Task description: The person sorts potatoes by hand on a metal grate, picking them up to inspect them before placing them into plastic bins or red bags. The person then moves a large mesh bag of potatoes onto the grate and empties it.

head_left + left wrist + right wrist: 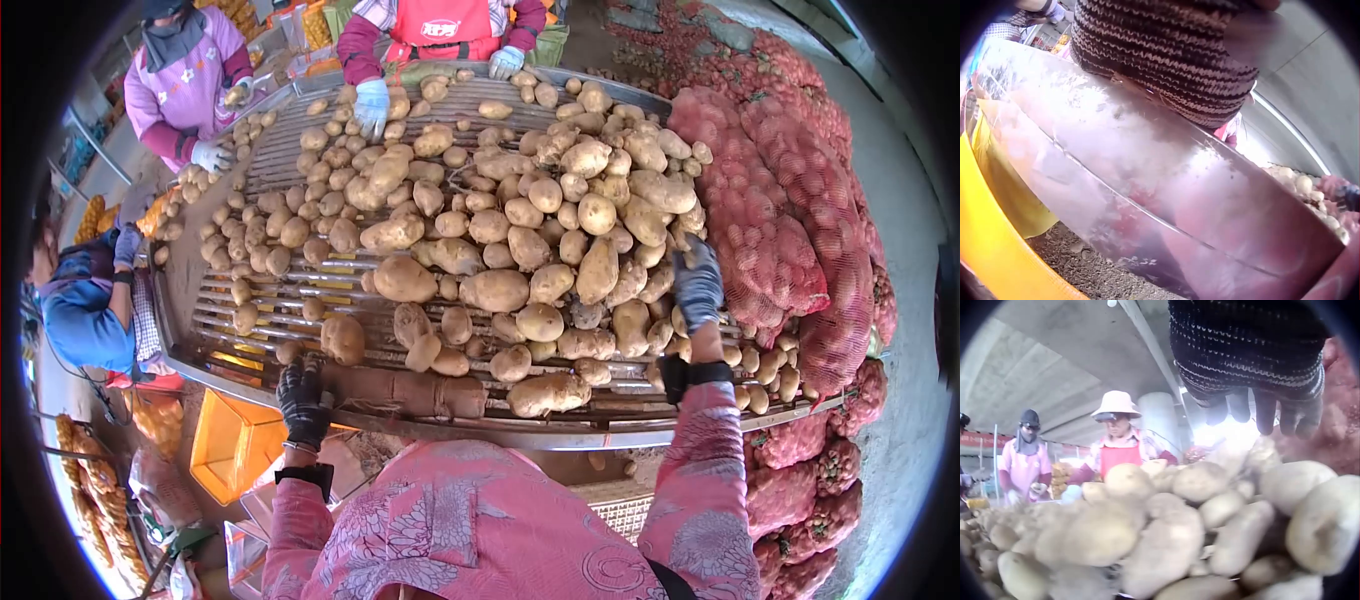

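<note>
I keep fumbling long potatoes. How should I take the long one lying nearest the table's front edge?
Grip the long potato across its narrow middle, coming from above. It lies flat with its top clear; neighbours crowd its far side, and the table rim runs just before it.

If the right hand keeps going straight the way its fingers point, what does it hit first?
Most likely the potatoes heaped just ahead of the right hand; its gloved fingers point into the pile's right edge. Depth is unclear, and the red mesh sacks lie close alongside.

Red mesh sacks [780, 230] stacked right of the roller tabletop [300, 300], orange crate [232, 440] below its near-left edge, three gloved workers along its far and left sides.
</note>
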Tool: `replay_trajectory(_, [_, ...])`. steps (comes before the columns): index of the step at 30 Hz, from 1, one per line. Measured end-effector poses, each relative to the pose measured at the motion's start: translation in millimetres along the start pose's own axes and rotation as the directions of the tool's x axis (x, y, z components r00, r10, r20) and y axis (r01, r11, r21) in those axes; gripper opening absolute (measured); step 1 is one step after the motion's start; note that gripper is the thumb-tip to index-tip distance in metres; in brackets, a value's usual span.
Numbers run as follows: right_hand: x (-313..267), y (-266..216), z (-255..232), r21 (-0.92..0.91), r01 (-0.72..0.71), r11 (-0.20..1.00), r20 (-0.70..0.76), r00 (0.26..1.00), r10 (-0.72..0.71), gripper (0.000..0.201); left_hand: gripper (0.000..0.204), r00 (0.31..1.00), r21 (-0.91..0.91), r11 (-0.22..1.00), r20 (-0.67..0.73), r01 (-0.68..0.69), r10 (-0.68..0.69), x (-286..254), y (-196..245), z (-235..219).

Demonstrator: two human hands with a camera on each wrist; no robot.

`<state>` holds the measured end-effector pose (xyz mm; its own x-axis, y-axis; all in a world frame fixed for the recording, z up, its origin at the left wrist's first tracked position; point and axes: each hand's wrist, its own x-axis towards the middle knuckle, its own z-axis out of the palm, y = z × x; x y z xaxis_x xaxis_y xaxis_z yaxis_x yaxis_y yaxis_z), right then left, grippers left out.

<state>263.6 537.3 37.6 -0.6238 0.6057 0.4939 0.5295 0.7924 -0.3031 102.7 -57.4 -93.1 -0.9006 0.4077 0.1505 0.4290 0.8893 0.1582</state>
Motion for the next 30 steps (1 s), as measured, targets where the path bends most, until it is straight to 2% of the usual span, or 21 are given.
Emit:
replay_trajectory(2, [12.6, 58.2, 3.5, -0.016, -0.192, 0.981, 0.100, 0.976, 0.193, 0.044, 0.057, 1.000, -0.025, 0.999, 0.012, 0.023, -0.023, 0.1, -0.7, 1.7])
replay_trajectory(5, [40.8, 92.3, 18.7, -0.123, -0.095, 0.988, 0.069, 0.992, 0.104, 0.048, 0.056, 0.974, 0.128, 0.986, 0.183, 0.111, -0.134, 6.5, 2.0, 7.4])
replay_trajectory(6, [50.9, 79.6, 18.1, -0.055, -0.032, 0.998, 0.041, 0.999, 0.035, 0.046, 0.052, 0.998, -0.001, 0.999, 0.048, 0.048, -0.048, 6.1, 0.6, 7.2])
replay_trajectory(7, [70.3, 44.8, 3.9, -0.050, 0.021, 0.999, 0.131, 0.991, -0.014, 0.045, 0.049, 0.997, 0.110, 0.993, 0.057, 0.037, -0.044, 6.5, 0.2, 7.6])
replay_trajectory(8, [84.8, 22.0, 1.3, -0.050, 0.094, 0.994, 0.213, 0.974, -0.082, 0.045, 0.048, 0.973, 0.147, 0.986, 0.201, 0.082, -0.111, 13.7, 12.9, -16.7])
replay_trajectory(9, [98.7, 51.4, 37.7, -0.349, 0.216, 0.912, 0.076, 0.976, -0.202, 0.056, 0.049, 0.995, 0.103, 0.995, -0.104, 0.001, 0.009, 4.1, 4.7, 1.7])
replay_trajectory(10, [121.7, 35.4, 46.6, -0.353, 0.194, 0.915, 0.232, 0.966, -0.115, 0.059, 0.049, 0.998, 0.084, 0.996, 0.053, 0.039, -0.044, 4.7, 9.4, -11.9])
replay_trajectory(11, [131.7, 32.9, 53.7, -0.395, 0.173, 0.902, 0.396, 0.918, -0.002, 0.062, 0.050, 0.999, 0.010, 1.000, -0.016, 0.028, -0.028, 0.8, 11.1, -13.1])
replay_trajectory(12, [149.6, 51.8, 81.6, -0.439, 0.174, 0.881, 0.393, 0.919, 0.015, 0.052, 0.051, 0.992, 0.005, 0.995, 0.071, 0.104, -0.104, 1.9, 23.3, -29.4])
replay_trajectory(13, [168.1, 70.5, 109.8, -0.483, 0.175, 0.858, 0.390, 0.920, 0.031, 0.045, 0.052, 0.995, -0.005, 0.996, 0.029, 0.094, -0.094, -0.7, 21.3, -21.7])
replay_trajectory(14, [172.1, 42.6, 96.8, -0.451, 0.006, 0.892, 0.409, 0.890, 0.201, 0.042, 0.052, 0.997, -0.009, 0.997, -0.010, 0.074, -0.074, -1.0, 18.7, -19.2])
replay_trajectory(15, [164.4, 19.4, 75.2, -0.535, 0.203, 0.820, 0.503, 0.857, 0.116, 0.034, 0.052, 0.995, -0.005, 0.995, -0.007, 0.100, -0.100, -1.6, 16.9, -16.9])
replay_trajectory(17, [144.5, -27.8, 40.9, -0.591, 0.407, 0.696, 0.607, 0.793, 0.051, 0.028, 0.052, 0.995, -0.016, 0.995, -0.008, 0.099, -0.099, -0.6, 19.3, -20.7])
replay_trajectory(21, [139.5, -18.2, 49.2, -0.599, 0.260, 0.758, 0.546, 0.825, 0.148, 0.047, 0.044, 0.994, -0.271, 0.957, -0.002, 0.105, -0.110, 6.7, -1.3, -6.2])
replay_trajectory(23, [138.2, 10.0, 66.1, -0.184, -0.090, 0.979, 0.508, 0.844, 0.173, 0.053, 0.048, 0.980, -0.363, 0.917, -0.047, 0.165, -0.195, 10.4, 0.7, -14.2])
replay_trajectory(24, [130.0, 24.5, 63.1, -0.121, -0.087, 0.989, 0.446, 0.885, 0.133, 0.055, 0.052, 0.963, -0.441, 0.873, -0.063, 0.209, -0.263, 13.3, 2.6, -17.1])
replay_trajectory(25, [125.4, 10.9, 59.4, -0.157, 0.065, 0.986, 0.369, 0.930, -0.002, 0.058, 0.043, 0.976, -0.334, 0.934, -0.128, 0.123, -0.174, 17.4, 0.9, -16.5])
replay_trajectory(26, [113.2, 3.0, 50.1, -0.219, 0.168, 0.961, 0.320, 0.943, -0.092, 0.060, 0.043, 0.942, -0.324, 0.945, -0.302, 0.043, -0.146, 20.9, 8.3, -32.9])
replay_trajectory(27, [102.2, -6.9, 40.1, -0.269, 0.215, 0.939, 0.297, 0.946, -0.131, 0.062, 0.046, 0.898, -0.249, 0.968, -0.431, -0.029, -0.084, 21.0, 0.1, -17.9])
replay_trajectory(29, [93.0, -28.6, 21.8, -0.352, 0.157, 0.923, 0.345, 0.938, -0.028, 0.068, 0.048, 0.924, -0.425, 0.902, -0.369, -0.074, -0.097, 41.6, 16.5, -44.5])
replay_trajectory(30, [85.4, -39.7, 10.3, -0.273, 0.100, 0.957, 0.234, 0.972, -0.035, 0.069, 0.045, 0.929, -0.442, 0.891, -0.361, -0.098, -0.077, 51.7, 37.3, -57.9])
